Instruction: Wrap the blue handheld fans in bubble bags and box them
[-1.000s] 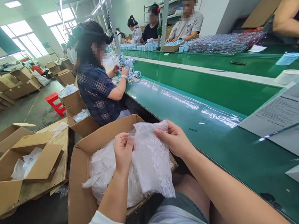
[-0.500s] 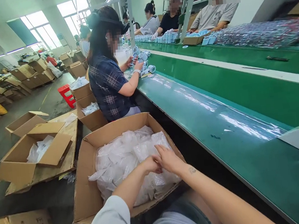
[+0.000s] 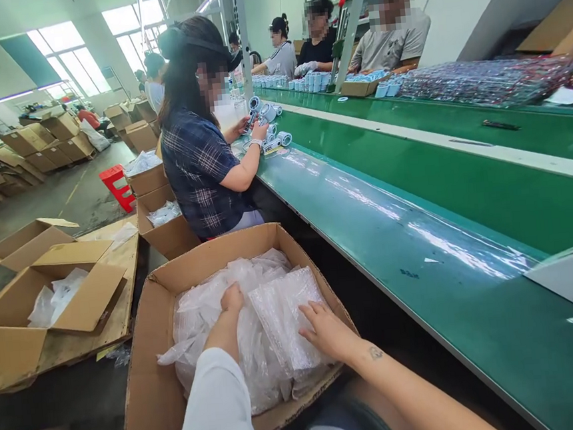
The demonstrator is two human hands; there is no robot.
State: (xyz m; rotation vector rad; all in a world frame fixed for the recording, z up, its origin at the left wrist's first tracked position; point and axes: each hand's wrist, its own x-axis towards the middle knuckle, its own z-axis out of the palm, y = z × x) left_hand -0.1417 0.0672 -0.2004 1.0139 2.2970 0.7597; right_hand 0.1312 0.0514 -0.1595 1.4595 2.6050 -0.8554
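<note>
In front of me a large open cardboard box (image 3: 146,361) holds a heap of translucent bubble wrap bags (image 3: 202,339). My left hand (image 3: 232,299) is closed at the back middle of the heap, its fingertips curled into the bag material and partly hidden. Over the right side of the box, my right hand (image 3: 324,330) lies with its fingers spread on a flat bubble wrap bag (image 3: 292,308). That bag rests on top of the others, slightly slanted.
A green workbench (image 3: 368,234) runs along my right. A co-worker (image 3: 201,155) sits just beyond the box, holding light-blue parts. Open cartons (image 3: 81,303) stand on a wooden board to the left, with a red stool (image 3: 117,187) behind. Other people work across the bench.
My hands were together over the bags and have moved apart: the left went left and farther into the box, the right lowered slightly with fingers spread. The view has shifted a little.
</note>
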